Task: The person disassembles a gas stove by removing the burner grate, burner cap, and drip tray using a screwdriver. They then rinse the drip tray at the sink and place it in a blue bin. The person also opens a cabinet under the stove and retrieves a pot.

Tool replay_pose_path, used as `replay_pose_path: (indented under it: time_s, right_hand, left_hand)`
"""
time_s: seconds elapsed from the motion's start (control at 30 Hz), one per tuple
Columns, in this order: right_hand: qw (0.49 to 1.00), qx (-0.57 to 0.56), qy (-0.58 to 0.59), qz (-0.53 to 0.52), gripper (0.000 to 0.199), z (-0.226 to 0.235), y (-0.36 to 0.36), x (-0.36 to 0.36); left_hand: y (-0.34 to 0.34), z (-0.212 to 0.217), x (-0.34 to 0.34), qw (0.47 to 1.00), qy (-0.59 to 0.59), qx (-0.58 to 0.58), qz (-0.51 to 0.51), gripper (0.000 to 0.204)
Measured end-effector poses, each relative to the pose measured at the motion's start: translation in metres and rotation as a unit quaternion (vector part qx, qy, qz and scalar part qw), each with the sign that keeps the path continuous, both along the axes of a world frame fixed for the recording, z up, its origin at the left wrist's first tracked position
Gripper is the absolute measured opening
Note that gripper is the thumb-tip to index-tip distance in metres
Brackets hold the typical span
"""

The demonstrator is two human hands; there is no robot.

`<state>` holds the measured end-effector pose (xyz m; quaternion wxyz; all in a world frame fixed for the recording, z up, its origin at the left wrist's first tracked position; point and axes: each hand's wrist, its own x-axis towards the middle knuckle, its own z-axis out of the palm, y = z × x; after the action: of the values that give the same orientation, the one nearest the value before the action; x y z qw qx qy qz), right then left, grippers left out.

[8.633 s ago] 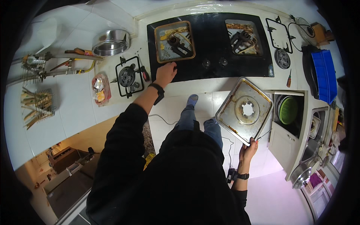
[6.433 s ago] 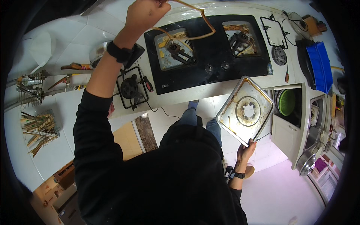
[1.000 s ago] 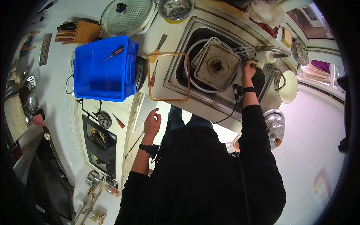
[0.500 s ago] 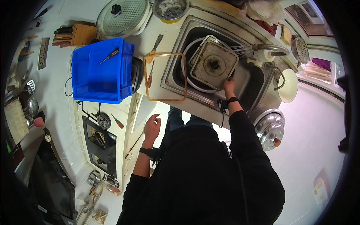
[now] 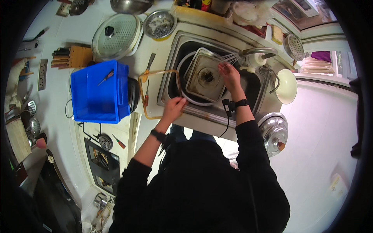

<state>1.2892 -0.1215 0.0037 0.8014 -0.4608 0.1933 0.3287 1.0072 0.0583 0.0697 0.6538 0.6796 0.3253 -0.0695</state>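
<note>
My left hand (image 5: pixel 175 109) is closed at the lower right side of a thin brown rectangular ring (image 5: pixel 151 117). The ring lies on the counter and overlaps the sink's left rim. My right hand (image 5: pixel 230 74) is raised over the sink (image 5: pixel 253 101), its fingers apart and apparently holding nothing. Beside it, what look like thin streams of water fan out from the faucet (image 5: pixel 258 51). A stained square metal tray (image 5: pixel 197 86) with a dark centre lies tilted in the sink, on top of a round basin (image 5: pixel 182 88).
A blue bin (image 5: pixel 93 95) with a screwdriver (image 5: pixel 106 77) on its rim stands left. A scraper (image 5: pixel 148 66) and another screwdriver (image 5: pixel 146 95) lie beside the ring. A lidded pot (image 5: pixel 274 134) is right of the sink, a knife block (image 5: pixel 79 56) at the far left.
My left hand has come up from beside my body to the brown ring. My right hand has left the tray's edge and moved up beside the streams. The view has shifted.
</note>
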Motion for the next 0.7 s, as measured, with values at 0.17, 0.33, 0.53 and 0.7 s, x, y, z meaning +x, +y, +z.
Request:
replay_pose_path:
  time_s: [0.17, 0.33, 0.53, 0.7]
  right_hand:
    - [0.996, 0.058, -0.055, -0.034, 0.041, 0.023, 0.031, 0.008]
    - [0.998, 0.049, -0.007, -0.047, 0.063, 0.01, 0.034, -0.003]
    - [0.988, -0.135, -0.075, 0.023, 0.05, 0.015, 0.033, -0.019]
    - [0.985, -0.065, 0.007, -0.158, 0.041, 0.013, -0.009, 0.009]
  left_hand:
    - [-0.034, -0.03, 0.182, 0.974, -0.074, -0.204, 0.056, 0.041]
    - [-0.075, -0.039, 0.248, 0.95, -0.096, -0.289, 0.066, 0.057]
    - [-0.066, -0.048, 0.242, 0.96, -0.101, -0.26, -0.012, 0.061]
    - [-0.062, -0.059, 0.232, 0.983, -0.093, 0.045, -0.155, 0.052]
